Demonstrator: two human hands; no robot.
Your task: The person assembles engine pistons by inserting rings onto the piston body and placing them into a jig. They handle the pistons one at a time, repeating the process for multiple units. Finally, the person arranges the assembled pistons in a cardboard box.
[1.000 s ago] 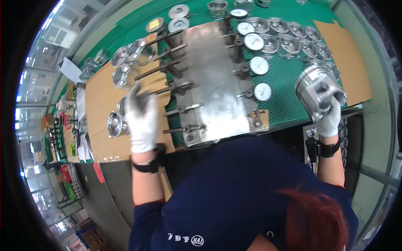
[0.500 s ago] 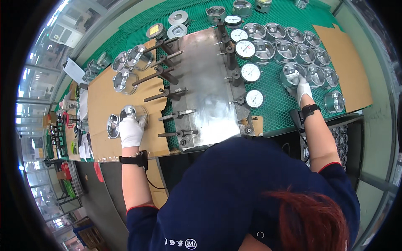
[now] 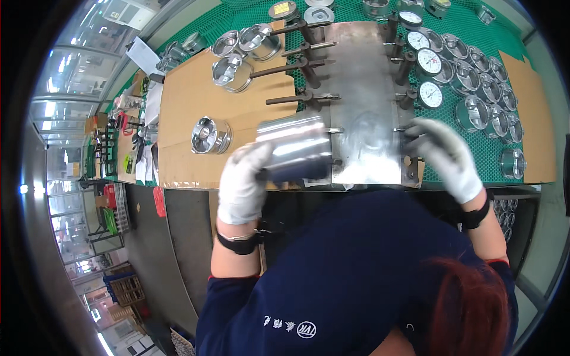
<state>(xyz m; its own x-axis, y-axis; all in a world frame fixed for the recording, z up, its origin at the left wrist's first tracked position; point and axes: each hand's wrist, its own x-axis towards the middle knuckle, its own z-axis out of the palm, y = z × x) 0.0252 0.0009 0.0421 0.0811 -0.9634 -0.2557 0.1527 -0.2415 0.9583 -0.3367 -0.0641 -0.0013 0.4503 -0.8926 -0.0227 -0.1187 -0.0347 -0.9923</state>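
My gloved left hand [image 3: 243, 178] is closed on a shiny metal piston [image 3: 294, 145], tipped on its side and held up over the near left edge of the steel plate [image 3: 365, 89]. The piston's outline is smeared by motion. At the plate's near right corner, my gloved right hand [image 3: 448, 154] has its fingers apart, somewhat blurred, with no object visible in it. It covers the spot below a white dial gauge [image 3: 430, 95]. Another piston [image 3: 211, 135] stands on the cardboard [image 3: 178, 118] to the left.
Clamp-like posts with rods [image 3: 309, 74] line the plate's left side, and several dial gauges [image 3: 428, 61] its right. Rows of pistons [image 3: 473, 113] stand on the green mat at right. More pistons [image 3: 231, 72] stand at the far left.
My left hand has lifted a piston off the cardboard and brought it right, toward the plate. My right hand has let go of a piston in the rows and moved left to the gauges. The view has shifted.
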